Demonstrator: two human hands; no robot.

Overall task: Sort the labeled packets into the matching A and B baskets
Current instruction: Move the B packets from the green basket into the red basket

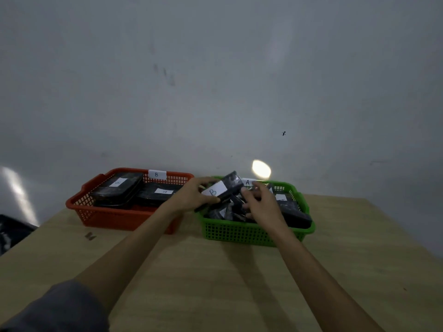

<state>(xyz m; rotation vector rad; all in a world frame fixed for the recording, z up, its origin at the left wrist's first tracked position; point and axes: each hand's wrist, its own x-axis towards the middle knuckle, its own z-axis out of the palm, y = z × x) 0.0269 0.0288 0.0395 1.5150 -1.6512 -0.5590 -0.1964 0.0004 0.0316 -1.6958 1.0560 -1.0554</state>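
Note:
An orange basket (112, 215) tagged B stands at the left with two black packets (117, 190) lying in it. To its right a green basket (251, 232) tagged A holds several black packets (296, 213). My left hand (195, 194) grips a black packet with a white B label (224, 188), tilted above the green basket's left end. My right hand (260, 200) hovers over the green basket just right of that packet, fingers bent and touching the pile; whether it holds anything is hidden.
Both baskets sit at the far edge of a wooden table (215, 271), against a grey wall (215, 80). A dark object (12, 231) lies off the table's left side.

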